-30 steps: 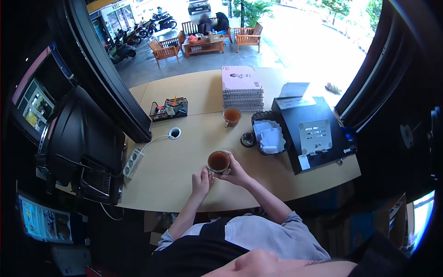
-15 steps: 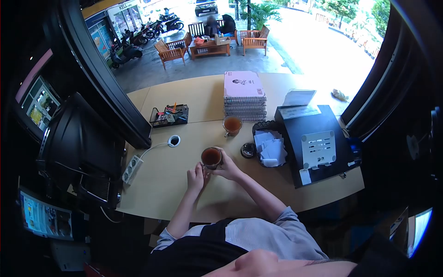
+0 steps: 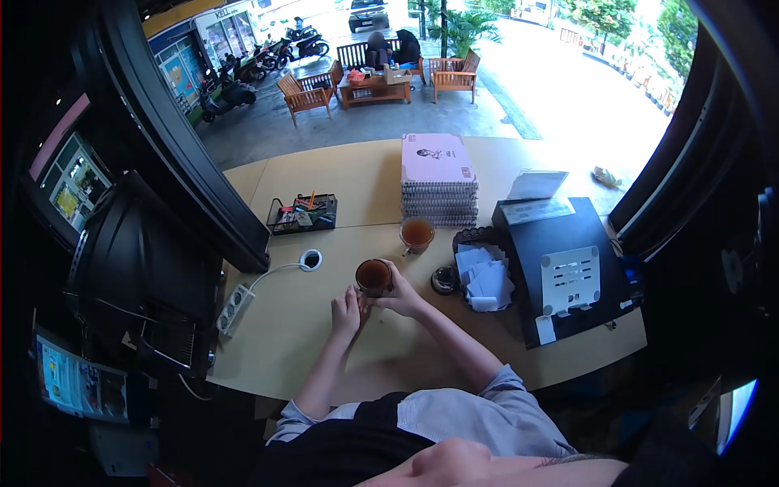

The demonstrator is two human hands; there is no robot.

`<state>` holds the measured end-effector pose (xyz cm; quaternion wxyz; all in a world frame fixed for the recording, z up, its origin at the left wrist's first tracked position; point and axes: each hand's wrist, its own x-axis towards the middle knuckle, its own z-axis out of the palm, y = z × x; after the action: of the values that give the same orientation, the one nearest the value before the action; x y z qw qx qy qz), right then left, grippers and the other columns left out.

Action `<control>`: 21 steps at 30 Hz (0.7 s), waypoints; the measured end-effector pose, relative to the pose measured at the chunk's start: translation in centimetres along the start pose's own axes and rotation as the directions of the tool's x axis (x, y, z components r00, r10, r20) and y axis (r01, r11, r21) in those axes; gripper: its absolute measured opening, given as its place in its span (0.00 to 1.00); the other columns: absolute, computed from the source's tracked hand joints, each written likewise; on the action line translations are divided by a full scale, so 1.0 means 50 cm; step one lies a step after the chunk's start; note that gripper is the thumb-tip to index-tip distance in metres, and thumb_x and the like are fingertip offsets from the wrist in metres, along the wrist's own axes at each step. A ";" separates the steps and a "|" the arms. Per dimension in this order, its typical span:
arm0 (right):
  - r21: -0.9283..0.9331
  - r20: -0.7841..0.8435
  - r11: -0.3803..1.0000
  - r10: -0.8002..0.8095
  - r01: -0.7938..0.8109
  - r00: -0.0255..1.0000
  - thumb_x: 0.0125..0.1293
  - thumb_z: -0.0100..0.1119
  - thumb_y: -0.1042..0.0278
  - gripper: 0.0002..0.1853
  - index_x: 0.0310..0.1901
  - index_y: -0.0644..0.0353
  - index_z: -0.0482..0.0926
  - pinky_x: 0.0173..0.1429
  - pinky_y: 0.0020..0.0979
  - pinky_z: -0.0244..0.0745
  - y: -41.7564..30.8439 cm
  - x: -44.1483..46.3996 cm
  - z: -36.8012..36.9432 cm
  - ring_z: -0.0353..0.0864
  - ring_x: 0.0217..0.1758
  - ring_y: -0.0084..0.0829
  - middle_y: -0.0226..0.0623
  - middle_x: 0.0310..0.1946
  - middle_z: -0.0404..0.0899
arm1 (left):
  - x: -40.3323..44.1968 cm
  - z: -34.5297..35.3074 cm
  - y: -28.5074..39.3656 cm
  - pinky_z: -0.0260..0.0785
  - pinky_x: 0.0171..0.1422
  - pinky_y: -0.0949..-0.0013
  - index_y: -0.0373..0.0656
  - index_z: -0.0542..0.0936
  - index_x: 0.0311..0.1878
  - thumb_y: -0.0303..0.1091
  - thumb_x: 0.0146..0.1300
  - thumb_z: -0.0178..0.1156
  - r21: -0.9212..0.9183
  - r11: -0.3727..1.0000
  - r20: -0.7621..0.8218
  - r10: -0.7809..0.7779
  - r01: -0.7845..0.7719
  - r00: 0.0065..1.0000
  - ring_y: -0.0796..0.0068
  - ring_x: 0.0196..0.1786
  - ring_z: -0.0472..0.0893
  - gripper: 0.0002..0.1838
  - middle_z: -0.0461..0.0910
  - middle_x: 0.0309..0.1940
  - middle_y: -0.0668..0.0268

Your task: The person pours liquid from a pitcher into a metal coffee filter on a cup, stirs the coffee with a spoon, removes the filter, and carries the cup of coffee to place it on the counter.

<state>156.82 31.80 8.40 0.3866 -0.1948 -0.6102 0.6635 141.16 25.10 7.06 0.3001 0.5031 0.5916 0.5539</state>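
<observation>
A clear glass cup of dark brown drink point(image 3: 374, 274) is between my two hands, above the near half of the wooden counter point(image 3: 280, 349). My right hand point(image 3: 399, 295) curls round its right side. On the near left side my left hand point(image 3: 347, 311) has its fingers closed at the cup's handle, which is partly hidden. Just beyond stands a second glass cup point(image 3: 417, 234) with a similar drink, its handle toward me. A dark round glass dish point(image 3: 444, 280) lies to the right of my right hand.
Pink spiral-bound books point(image 3: 438, 158) are stacked at the back. On the right are a black basket of paper slips point(image 3: 488, 276) and a black box with a white stand point(image 3: 570, 280). Left are a pen tray point(image 3: 303, 215), a power strip point(image 3: 235, 310) and a black machine point(image 3: 146, 260).
My view has shifted a little, so the counter things sit lower in it. The held cup stays at nearly the same place in view, slightly closer to the second cup. Both grips look unchanged.
</observation>
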 end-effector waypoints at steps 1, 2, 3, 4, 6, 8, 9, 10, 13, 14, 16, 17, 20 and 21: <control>-0.001 0.004 1.000 0.004 -0.004 1.000 0.52 0.70 0.81 0.43 0.66 0.59 0.53 0.65 0.33 0.69 0.000 0.005 -0.001 0.68 0.64 0.30 0.38 0.59 0.67 | 0.004 0.000 0.000 0.63 0.24 0.70 0.38 0.67 0.19 0.41 0.75 0.38 -0.002 1.000 -0.004 -0.003 0.003 1.000 0.78 0.18 0.72 0.27 0.67 0.12 0.68; -0.090 -0.012 0.995 -0.047 0.046 0.999 0.51 0.71 0.78 0.43 0.65 0.59 0.54 0.65 0.33 0.68 0.000 0.009 -0.004 0.69 0.63 0.31 0.39 0.58 0.68 | 0.008 0.000 -0.001 0.62 0.24 0.70 0.38 0.67 0.19 0.41 0.75 0.38 -0.011 1.000 -0.002 0.004 -0.004 1.000 0.78 0.18 0.72 0.27 0.67 0.12 0.68; -0.179 -0.024 0.979 -0.100 0.094 0.995 0.50 0.72 0.76 0.43 0.65 0.60 0.55 0.64 0.33 0.68 -0.009 0.011 -0.003 0.71 0.62 0.32 0.39 0.58 0.70 | 0.011 0.001 0.001 0.62 0.24 0.71 0.38 0.67 0.19 0.41 0.75 0.38 -0.020 1.000 0.002 0.010 -0.010 1.000 0.78 0.18 0.71 0.27 0.67 0.12 0.68; -0.179 -0.022 0.980 -0.094 0.089 0.995 0.50 0.72 0.76 0.43 0.65 0.60 0.55 0.64 0.33 0.68 -0.018 0.013 -0.002 0.71 0.62 0.32 0.39 0.58 0.70 | 0.014 0.003 0.003 0.62 0.24 0.71 0.38 0.67 0.19 0.41 0.75 0.38 -0.021 1.000 0.000 0.005 -0.005 1.000 0.78 0.18 0.71 0.27 0.67 0.12 0.68; -0.192 -0.065 0.979 -0.080 0.066 0.995 0.48 0.74 0.70 0.42 0.64 0.60 0.59 0.65 0.34 0.67 -0.032 0.016 -0.001 0.72 0.61 0.33 0.41 0.57 0.71 | 0.021 0.006 0.004 0.62 0.23 0.71 0.38 0.67 0.19 0.41 0.76 0.38 -0.080 0.997 -0.001 -0.007 0.007 1.000 0.79 0.18 0.70 0.27 0.67 0.12 0.69; -0.259 -0.114 0.966 -0.057 0.026 0.992 0.47 0.76 0.68 0.43 0.63 0.61 0.60 0.65 0.34 0.68 -0.017 0.022 -0.008 0.72 0.61 0.33 0.42 0.56 0.71 | 0.028 0.010 0.001 0.61 0.23 0.71 0.38 0.66 0.19 0.41 0.76 0.38 -0.088 0.996 -0.002 0.002 -0.002 1.000 0.79 0.18 0.69 0.27 0.67 0.13 0.69; -0.325 -0.163 0.946 -0.042 -0.014 0.986 0.46 0.77 0.66 0.43 0.63 0.62 0.62 0.65 0.35 0.68 -0.006 0.025 -0.013 0.72 0.61 0.34 0.43 0.56 0.71 | 0.034 0.013 0.001 0.61 0.23 0.72 0.39 0.66 0.20 0.41 0.76 0.37 -0.098 0.995 -0.004 0.016 -0.017 1.000 0.80 0.17 0.68 0.26 0.66 0.13 0.70; -0.324 -0.164 0.946 -0.040 -0.016 0.986 0.46 0.77 0.66 0.43 0.63 0.62 0.62 0.65 0.35 0.68 0.005 0.027 -0.017 0.72 0.61 0.34 0.43 0.56 0.71 | 0.038 0.016 0.002 0.61 0.23 0.72 0.39 0.66 0.20 0.41 0.76 0.37 -0.098 0.995 -0.003 0.014 -0.014 1.000 0.80 0.17 0.68 0.26 0.66 0.13 0.70; -0.445 -0.283 0.894 -0.080 -0.057 0.956 0.44 0.78 0.63 0.43 0.61 0.65 0.65 0.64 0.36 0.69 0.024 0.029 -0.016 0.73 0.59 0.36 0.43 0.54 0.72 | 0.051 0.022 0.002 0.60 0.24 0.72 0.39 0.66 0.21 0.41 0.76 0.37 -0.111 0.994 0.000 0.008 -0.008 1.000 0.80 0.18 0.68 0.26 0.66 0.14 0.70; -0.534 -0.337 0.838 -0.090 -0.112 0.937 0.44 0.78 0.61 0.42 0.60 0.66 0.67 0.62 0.36 0.70 0.027 0.028 -0.015 0.74 0.58 0.37 0.44 0.52 0.73 | 0.056 0.024 0.001 0.61 0.24 0.73 0.39 0.66 0.21 0.40 0.76 0.37 -0.116 0.993 -0.008 0.018 -0.019 1.000 0.80 0.18 0.68 0.25 0.66 0.14 0.70; -0.611 -0.390 0.772 -0.102 -0.174 0.915 0.44 0.78 0.58 0.41 0.58 0.68 0.69 0.61 0.36 0.72 0.018 0.026 -0.008 0.75 0.56 0.38 0.45 0.50 0.73 | 0.066 0.028 -0.003 0.61 0.24 0.73 0.39 0.66 0.22 0.40 0.76 0.37 -0.122 0.992 -0.015 0.025 -0.026 1.000 0.81 0.18 0.68 0.25 0.66 0.14 0.70; -0.641 -0.429 0.740 -0.125 -0.204 0.895 0.44 0.78 0.57 0.39 0.56 0.68 0.71 0.59 0.35 0.73 0.013 0.025 -0.005 0.75 0.55 0.39 0.45 0.48 0.73 | 0.071 0.031 -0.005 0.61 0.24 0.73 0.39 0.66 0.22 0.40 0.76 0.37 -0.134 0.991 -0.020 0.014 -0.017 1.000 0.81 0.19 0.68 0.25 0.66 0.14 0.70; -0.624 -0.489 0.743 -0.130 -0.242 0.863 0.45 0.77 0.56 0.36 0.53 0.69 0.74 0.56 0.34 0.74 0.013 0.033 -0.005 0.76 0.53 0.39 0.46 0.47 0.73 | 0.087 0.039 -0.008 0.61 0.24 0.73 0.39 0.66 0.22 0.41 0.76 0.37 -0.143 0.990 -0.023 0.011 -0.015 1.000 0.81 0.19 0.68 0.25 0.66 0.14 0.70; -0.581 -0.510 0.776 -0.112 -0.246 0.853 0.45 0.77 0.57 0.35 0.52 0.69 0.75 0.55 0.34 0.75 0.017 0.035 -0.005 0.76 0.53 0.39 0.47 0.48 0.73 | 0.092 0.042 -0.009 0.61 0.24 0.73 0.39 0.66 0.22 0.41 0.77 0.37 -0.140 0.990 -0.021 0.022 -0.025 1.000 0.81 0.19 0.68 0.25 0.66 0.14 0.70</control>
<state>155.67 33.34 7.93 0.4240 -0.5054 -0.6606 0.3584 141.53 30.17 7.15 0.3224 0.4821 0.5483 0.6025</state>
